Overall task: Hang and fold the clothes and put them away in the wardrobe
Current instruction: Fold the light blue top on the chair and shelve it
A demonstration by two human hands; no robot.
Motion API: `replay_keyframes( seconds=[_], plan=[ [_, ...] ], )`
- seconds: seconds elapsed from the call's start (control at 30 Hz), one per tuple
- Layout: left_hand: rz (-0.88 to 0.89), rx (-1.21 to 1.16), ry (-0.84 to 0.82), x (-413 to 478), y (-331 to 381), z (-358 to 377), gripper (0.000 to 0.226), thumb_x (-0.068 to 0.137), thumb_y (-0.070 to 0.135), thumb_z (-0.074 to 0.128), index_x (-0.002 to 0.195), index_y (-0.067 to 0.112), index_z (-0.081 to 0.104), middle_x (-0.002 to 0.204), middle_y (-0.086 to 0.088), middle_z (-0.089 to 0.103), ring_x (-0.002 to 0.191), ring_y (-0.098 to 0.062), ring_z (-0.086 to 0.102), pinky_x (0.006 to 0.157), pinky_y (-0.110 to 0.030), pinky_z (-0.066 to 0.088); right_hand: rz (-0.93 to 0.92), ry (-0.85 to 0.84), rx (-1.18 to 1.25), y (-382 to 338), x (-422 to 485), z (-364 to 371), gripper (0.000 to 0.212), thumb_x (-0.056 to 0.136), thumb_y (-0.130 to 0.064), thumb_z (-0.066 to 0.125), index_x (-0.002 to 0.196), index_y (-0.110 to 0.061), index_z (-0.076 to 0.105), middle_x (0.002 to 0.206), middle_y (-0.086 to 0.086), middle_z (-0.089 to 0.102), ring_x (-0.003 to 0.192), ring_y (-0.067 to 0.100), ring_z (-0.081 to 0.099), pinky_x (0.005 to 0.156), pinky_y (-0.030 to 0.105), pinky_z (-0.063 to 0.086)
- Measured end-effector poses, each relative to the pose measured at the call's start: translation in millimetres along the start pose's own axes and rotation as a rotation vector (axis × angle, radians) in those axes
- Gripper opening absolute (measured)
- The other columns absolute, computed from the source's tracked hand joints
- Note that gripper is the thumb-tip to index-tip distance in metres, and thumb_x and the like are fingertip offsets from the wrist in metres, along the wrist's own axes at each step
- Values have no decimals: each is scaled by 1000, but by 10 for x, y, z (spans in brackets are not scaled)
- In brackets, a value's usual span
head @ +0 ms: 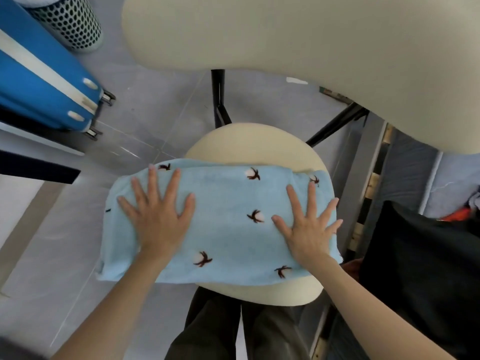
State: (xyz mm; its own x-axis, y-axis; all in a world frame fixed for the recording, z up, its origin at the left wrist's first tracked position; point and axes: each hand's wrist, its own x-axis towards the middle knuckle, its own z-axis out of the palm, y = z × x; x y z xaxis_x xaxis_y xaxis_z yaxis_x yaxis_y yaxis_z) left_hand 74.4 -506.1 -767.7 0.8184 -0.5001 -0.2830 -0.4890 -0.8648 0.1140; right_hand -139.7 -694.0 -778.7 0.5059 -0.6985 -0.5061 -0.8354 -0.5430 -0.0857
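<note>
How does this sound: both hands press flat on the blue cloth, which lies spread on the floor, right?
Not quite. The head view shows the left hand and right hand pressing flat on the blue cloth, but it lies on the round cream chair seat, not on the floor. Its left edge hangs over the seat's side.

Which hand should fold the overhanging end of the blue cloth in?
Probably the left hand: it lies flat by the end of the cloth that overhangs the seat; the right hand pins the other.
</note>
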Motion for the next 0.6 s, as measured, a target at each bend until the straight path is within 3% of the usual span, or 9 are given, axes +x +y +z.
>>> replay_keyframes(
  seconds=[0.13,0.23,0.37,0.5,0.6],
  plan=[
    [-286,-134,-119,59,-232,-159,82,74,86,13,147,50,1,160,-9,-7,145,-38,3,112,-64,3,143,-22,171,-10,-21,-103,80,72,-85,26,138,-64,-14,156,-6,-26,141,49,4,107,65,27],
    [-398,-442,-206,83,-418,-247,89,71,86,35,145,53,-2,159,-7,6,139,-37,26,110,-56,26,295,-42,281,-55,-7,-176,84,71,-85,41,139,-63,-5,158,7,5,129,44,34,102,58,36],
    [-461,-788,-310,116,-540,-251,110,60,86,56,144,53,-7,153,2,29,134,-30,38,107,-46,31,337,-49,331,-112,9,-239,86,71,-81,50,139,-60,1,145,13,28,120,41,41,98,56,39],
    [-530,-1035,-307,159,-609,-226,108,71,61,72,149,42,-1,136,7,38,115,-18,45,92,-34,36,380,-90,412,-121,17,-295,88,71,-78,56,138,-60,2,139,15,32,118,43,43,94,55,44],
    [-575,-1127,-402,128,-728,-235,122,46,76,74,147,39,16,135,7,45,113,-17,50,93,-37,42,386,-133,461,-125,42,-335,87,71,-75,58,138,-58,4,136,17,31,110,42,47,85,48,45]
  ],
)
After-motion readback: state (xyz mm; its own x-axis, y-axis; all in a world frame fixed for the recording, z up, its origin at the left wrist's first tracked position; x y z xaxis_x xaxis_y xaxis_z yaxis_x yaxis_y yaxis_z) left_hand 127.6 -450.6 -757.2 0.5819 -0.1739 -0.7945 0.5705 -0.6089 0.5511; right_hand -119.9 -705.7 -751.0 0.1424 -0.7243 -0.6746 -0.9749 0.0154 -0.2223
